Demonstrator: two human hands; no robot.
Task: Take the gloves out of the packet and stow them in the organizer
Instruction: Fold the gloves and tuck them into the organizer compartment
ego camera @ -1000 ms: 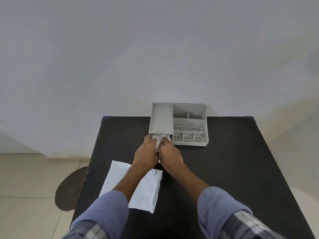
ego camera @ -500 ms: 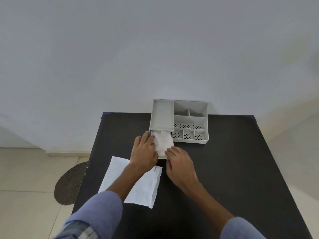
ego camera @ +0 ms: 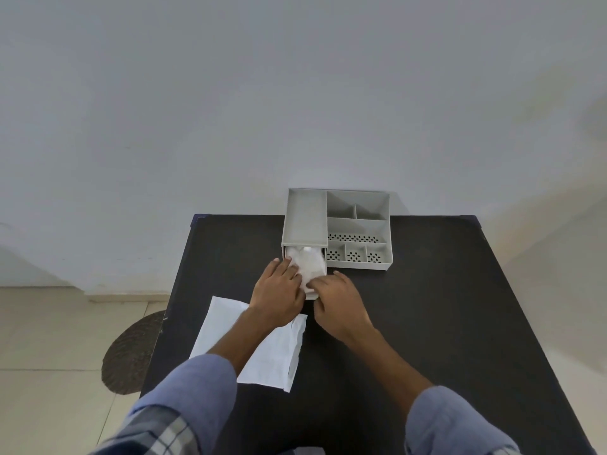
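Note:
A grey organizer stands at the far edge of the black table. Its drawer on the left is pulled out toward me. White crumpled gloves lie inside the drawer. My left hand rests at the drawer's left side, fingers spread and touching the gloves. At the drawer's front end is my right hand, whose fingertips press on the gloves. A flat white packet lies on the table under my left forearm.
The organizer's right half has several open compartments, some with perforated floors. A pale wall rises right behind the table. To the left, a dark round mat lies on the tiled floor.
Both hands drew back from the drawer mouth, baring the gloves. Then my right hand moved forward again to the drawer's front end. My left hand stayed at the drawer's left side.

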